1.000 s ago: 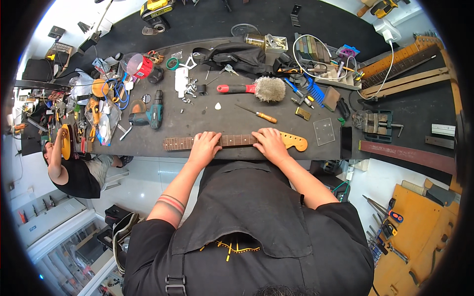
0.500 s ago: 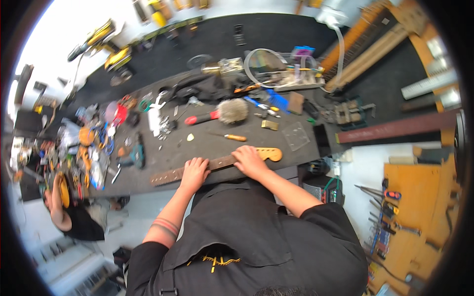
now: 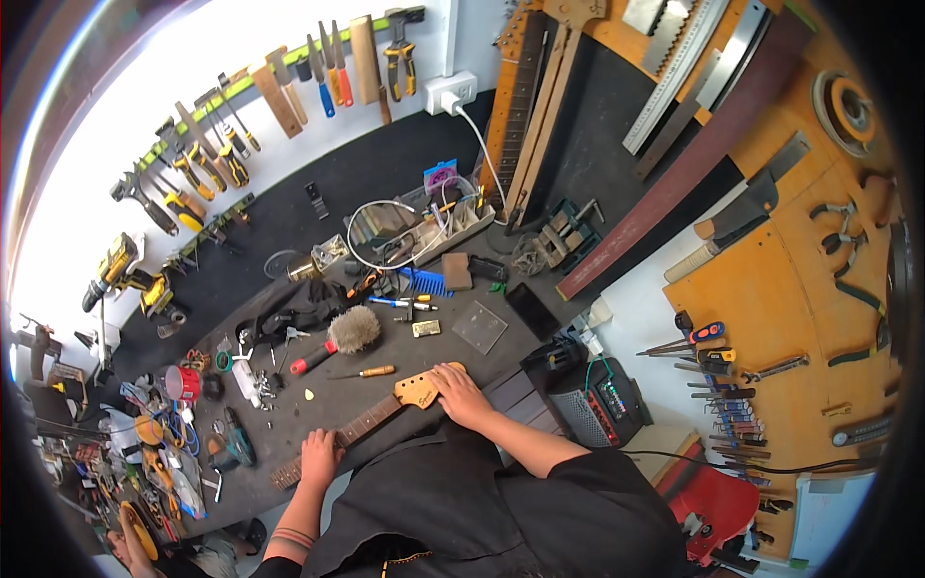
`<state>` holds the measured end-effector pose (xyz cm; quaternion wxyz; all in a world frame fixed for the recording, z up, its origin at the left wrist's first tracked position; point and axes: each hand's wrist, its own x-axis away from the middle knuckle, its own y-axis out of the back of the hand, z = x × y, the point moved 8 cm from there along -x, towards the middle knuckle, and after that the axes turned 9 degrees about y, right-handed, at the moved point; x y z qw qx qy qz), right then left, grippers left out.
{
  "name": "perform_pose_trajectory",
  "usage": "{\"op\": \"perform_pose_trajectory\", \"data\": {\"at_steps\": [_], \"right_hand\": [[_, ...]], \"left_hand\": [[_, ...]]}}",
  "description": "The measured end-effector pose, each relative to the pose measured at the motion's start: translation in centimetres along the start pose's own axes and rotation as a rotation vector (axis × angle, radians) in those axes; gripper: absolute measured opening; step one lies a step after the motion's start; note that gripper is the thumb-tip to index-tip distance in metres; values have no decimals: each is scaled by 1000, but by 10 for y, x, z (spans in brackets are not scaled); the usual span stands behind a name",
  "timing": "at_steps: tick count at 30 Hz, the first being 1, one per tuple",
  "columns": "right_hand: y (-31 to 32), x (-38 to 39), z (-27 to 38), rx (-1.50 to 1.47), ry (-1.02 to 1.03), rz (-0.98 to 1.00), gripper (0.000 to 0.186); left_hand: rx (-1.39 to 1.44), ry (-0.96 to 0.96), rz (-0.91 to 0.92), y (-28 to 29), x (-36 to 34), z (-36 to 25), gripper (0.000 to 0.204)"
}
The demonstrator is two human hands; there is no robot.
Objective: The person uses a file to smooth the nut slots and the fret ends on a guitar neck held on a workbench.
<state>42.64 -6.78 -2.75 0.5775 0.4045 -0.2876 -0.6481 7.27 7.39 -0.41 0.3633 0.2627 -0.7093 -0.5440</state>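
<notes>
A guitar neck (image 3: 371, 418) with a dark fretboard and pale headstock lies slantwise along the near edge of the bench, headstock to the right. My left hand (image 3: 321, 457) is closed over the fretboard toward its left end. My right hand (image 3: 461, 395) grips the far end of the headstock, covering part of it. Just beyond the neck lies a small wooden-handled tool (image 3: 376, 372) with a thin shaft. Farther back are a fluffy round brush (image 3: 353, 329) with a red and black handle, and a small brass-coloured block (image 3: 426, 328).
A clear square plate (image 3: 479, 328) and a dark phone-like slab (image 3: 532, 310) lie to the right. Tools and parts clutter the left, near a teal power tool (image 3: 237, 438). An amplifier (image 3: 602, 405) stands right of the bench. Another person's arm (image 3: 135, 536) shows at lower left.
The view has swung right and up, showing more wall tools. My right hand has moved from the fretboard onto the headstock. My left hand stays on the fretboard.
</notes>
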Motion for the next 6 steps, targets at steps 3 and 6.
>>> {"op": "perform_pose_trajectory", "data": {"at_steps": [3, 6], "right_hand": [[1, 13, -10, -9, -10, 78, 78], [1, 9, -20, -70, -89, 139, 80]], "left_hand": [[-34, -48, 73, -4, -20, -16, 64], [-66, -54, 264, -27, -46, -23, 66]]}}
